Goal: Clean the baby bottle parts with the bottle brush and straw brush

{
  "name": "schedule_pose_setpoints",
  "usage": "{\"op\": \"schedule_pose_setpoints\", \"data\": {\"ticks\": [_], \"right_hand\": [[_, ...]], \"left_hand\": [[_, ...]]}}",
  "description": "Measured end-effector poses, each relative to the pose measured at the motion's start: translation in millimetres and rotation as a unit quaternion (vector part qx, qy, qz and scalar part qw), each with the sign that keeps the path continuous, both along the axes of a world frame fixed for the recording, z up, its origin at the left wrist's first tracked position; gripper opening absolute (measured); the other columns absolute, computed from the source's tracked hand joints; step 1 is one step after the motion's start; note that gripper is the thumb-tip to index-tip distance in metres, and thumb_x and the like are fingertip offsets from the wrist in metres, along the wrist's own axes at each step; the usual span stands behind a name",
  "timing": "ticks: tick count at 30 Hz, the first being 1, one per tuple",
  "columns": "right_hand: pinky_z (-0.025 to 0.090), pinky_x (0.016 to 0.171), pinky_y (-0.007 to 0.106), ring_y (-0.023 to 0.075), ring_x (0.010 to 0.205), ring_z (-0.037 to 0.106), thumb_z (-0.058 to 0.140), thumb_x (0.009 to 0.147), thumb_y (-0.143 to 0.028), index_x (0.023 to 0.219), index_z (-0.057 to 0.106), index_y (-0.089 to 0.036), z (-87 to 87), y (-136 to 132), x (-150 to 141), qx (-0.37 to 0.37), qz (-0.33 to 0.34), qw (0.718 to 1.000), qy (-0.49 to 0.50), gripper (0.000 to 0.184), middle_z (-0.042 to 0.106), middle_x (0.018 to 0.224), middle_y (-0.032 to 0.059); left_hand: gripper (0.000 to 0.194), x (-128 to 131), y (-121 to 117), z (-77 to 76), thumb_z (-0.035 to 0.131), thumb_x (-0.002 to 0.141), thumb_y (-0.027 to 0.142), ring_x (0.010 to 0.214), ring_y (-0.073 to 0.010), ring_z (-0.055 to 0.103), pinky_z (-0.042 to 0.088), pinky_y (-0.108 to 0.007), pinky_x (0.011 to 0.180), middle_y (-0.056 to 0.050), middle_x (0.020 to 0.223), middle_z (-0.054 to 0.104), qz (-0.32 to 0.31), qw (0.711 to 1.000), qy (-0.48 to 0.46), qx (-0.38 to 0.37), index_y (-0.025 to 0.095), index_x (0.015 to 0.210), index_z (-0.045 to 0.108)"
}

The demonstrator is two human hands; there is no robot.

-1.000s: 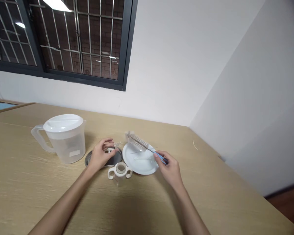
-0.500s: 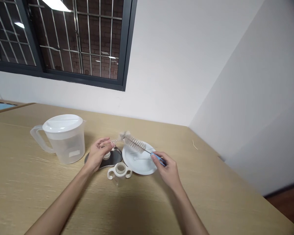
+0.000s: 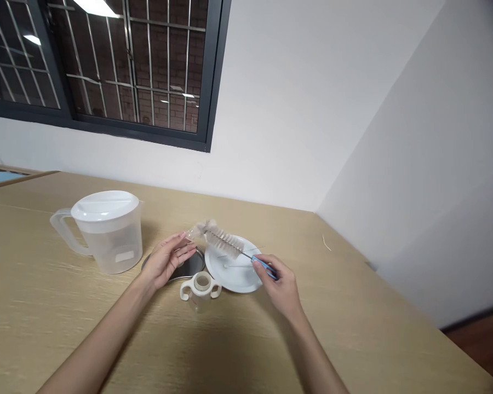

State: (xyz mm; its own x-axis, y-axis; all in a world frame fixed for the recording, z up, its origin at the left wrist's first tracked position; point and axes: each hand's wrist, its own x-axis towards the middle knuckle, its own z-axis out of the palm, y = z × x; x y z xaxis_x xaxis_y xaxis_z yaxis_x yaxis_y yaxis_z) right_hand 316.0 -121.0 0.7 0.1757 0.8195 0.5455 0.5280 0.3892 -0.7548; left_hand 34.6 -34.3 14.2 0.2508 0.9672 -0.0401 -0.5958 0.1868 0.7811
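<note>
My right hand (image 3: 280,282) grips the blue handle of a bottle brush (image 3: 225,241), whose white bristles point up and left. At the brush's far end is a small see-through piece (image 3: 195,232), its exact kind too unclear to name. My left hand (image 3: 168,259) pinches that piece by its left edge, the other fingers stretched out below. Whether the brush tip is inside it or only touching, I cannot tell. Between my forearms stands a clear baby bottle (image 3: 200,302), upright and open-topped, with a white two-handled ring round its neck.
Under my left hand lies a dark metal tray (image 3: 194,267), partly covered. A white plate (image 3: 242,282) holding thin wire-like brushes sits below the bottle brush. To the left stands a lidded plastic pitcher (image 3: 115,241). A thin pale strip (image 3: 326,243) lies right, near the wall.
My left hand has turned, its lower fingers swinging rightward and opening over the tray. The see-through piece now meets the brush's tip. My right hand has barely shifted.
</note>
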Motion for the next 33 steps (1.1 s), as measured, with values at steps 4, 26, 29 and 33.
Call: {"op": "schedule_pose_setpoints", "data": {"ticks": [4, 26, 29, 33], "right_hand": [[0.051, 0.068, 0.028, 0.0204, 0.083, 0.065, 0.063, 0.086, -0.042, 0.095, 0.07, -0.02, -1.5, 1, 0, 0.0, -0.016, 1.0, -0.007, 0.025, 0.071, 0.095, 0.0077], [0.053, 0.072, 0.031, 0.0225, 0.083, 0.066, 0.064, 0.084, -0.048, 0.095, 0.07, -0.018, 4.3, 0, 5, -0.006, -0.015, 0.999, 0.028, 0.033, 0.072, 0.094, 0.0098], [0.053, 0.07, 0.031, 0.0225, 0.082, 0.066, 0.063, 0.085, -0.047, 0.094, 0.07, -0.019, 3.2, 0, 3, -0.017, -0.001, 1.0, 0.002, 0.031, 0.072, 0.094, 0.0098], [0.051, 0.069, 0.031, 0.0216, 0.081, 0.065, 0.061, 0.087, -0.046, 0.094, 0.071, -0.02, -1.6, 3, 6, -0.008, -0.035, 0.998, -0.042, 0.028, 0.072, 0.095, 0.0092]], "left_hand": [[0.017, -1, -1, 0.9, 0.077, 0.076, 0.021, 0.083, -0.0172, 0.072, 0.061, -0.027, 0.079, -0.009, 0.09, 0.074, -0.004, 0.999, -0.013, -0.04, 0.013, 0.088, 0.068], [0.066, 2, -4, -3.4, 0.086, 0.061, 0.027, 0.084, -0.0209, 0.071, 0.059, -0.038, 0.082, -0.009, 0.104, 0.069, 0.135, 0.96, 0.179, 0.169, 0.018, 0.119, 0.055], [0.064, 4, -6, -4.2, 0.084, 0.061, 0.03, 0.086, -0.0224, 0.071, 0.058, -0.04, 0.083, -0.009, 0.102, 0.068, 0.186, 0.922, 0.242, 0.24, 0.018, 0.117, 0.054], [0.053, 4, -11, -4.2, 0.079, 0.067, 0.029, 0.096, -0.0236, 0.068, 0.053, -0.042, 0.095, -0.008, 0.104, 0.069, 0.219, 0.861, 0.334, 0.316, 0.021, 0.114, 0.058]]}}
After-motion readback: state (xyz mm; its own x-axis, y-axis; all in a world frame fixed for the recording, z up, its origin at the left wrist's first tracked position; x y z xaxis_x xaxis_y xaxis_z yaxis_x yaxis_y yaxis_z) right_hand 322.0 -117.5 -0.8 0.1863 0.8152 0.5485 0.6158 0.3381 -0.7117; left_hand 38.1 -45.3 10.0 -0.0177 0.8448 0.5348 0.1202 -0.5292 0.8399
